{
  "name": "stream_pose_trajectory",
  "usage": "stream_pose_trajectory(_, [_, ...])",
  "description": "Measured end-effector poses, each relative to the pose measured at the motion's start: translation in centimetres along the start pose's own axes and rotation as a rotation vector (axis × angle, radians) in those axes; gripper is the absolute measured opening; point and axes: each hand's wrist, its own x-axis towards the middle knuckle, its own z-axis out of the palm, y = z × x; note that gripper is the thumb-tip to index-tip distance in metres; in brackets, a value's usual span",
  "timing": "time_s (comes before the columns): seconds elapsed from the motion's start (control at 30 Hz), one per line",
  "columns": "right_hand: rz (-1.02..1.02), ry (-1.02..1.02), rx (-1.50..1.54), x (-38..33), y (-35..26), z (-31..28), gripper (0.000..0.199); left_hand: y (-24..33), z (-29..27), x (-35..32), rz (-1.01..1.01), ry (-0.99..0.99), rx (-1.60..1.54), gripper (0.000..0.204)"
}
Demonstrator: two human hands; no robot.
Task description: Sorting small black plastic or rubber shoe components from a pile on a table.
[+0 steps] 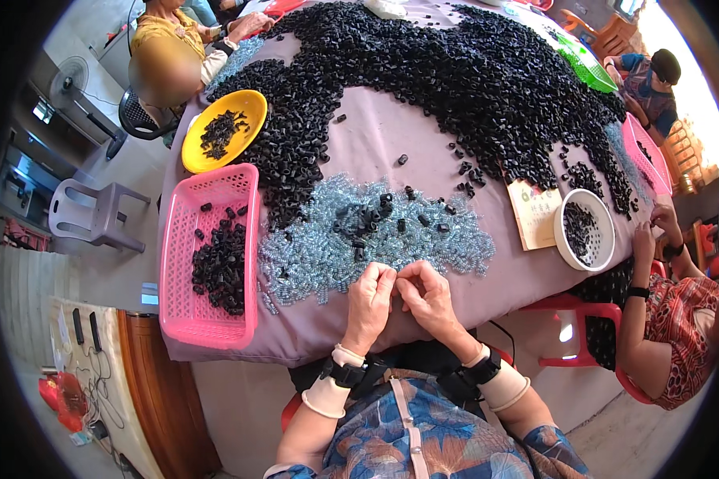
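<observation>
Where hands (pixel 397 297) meet, mauve cloth (pixel 375 136) seemingly covers table.

A loose, flat spread of small clear pale-blue plastic pieces (pixel 351 239) lies on the mauve-covered desk (pixel 375 136) near its front edge, a few small black plastic pieces (pixel 371 214) mixed in near its middle.

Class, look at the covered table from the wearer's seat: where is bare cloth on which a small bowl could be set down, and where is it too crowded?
Bare cloth lies mid-table between the black heap above and the clear-blue pile below, with few stray pieces. A thin strip runs along the near edge by the left hand and right hand. The left side is taken by the pink basket and yellow bowl.
</observation>
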Motion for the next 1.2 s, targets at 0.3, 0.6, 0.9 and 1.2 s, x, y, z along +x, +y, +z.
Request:
stream_pose_trajectory(0.3, [0.05, 0.019, -0.004, -0.1, -0.2, 0.2, 0.004, -0.1, -0.1, -0.4, -0.015, -0.052, -0.143, 0.012])
stream_pose_trajectory(0.6, [0.046, 0.04, 0.023, -0.3, 0.2, 0.5, 0.006, 1.2, -0.4, -0.2, -0.146, 0.035, -0.135, 0.014])
stream_pose_trajectory(0.9, [-0.012, 0.044, -0.082, -0.2, 0.0, 0.5, 0.008, 1.4, -3.1, 1.8, 0.039, 0.209, 0.323, 0.02])
stream_pose_trajectory(1.2, [-0.067, 0.042, -0.135, -0.1, -0.1, 0.7, 0.009, 1.6, -2.8, 2.6, 0.049, 0.18, 0.687, 0.021])
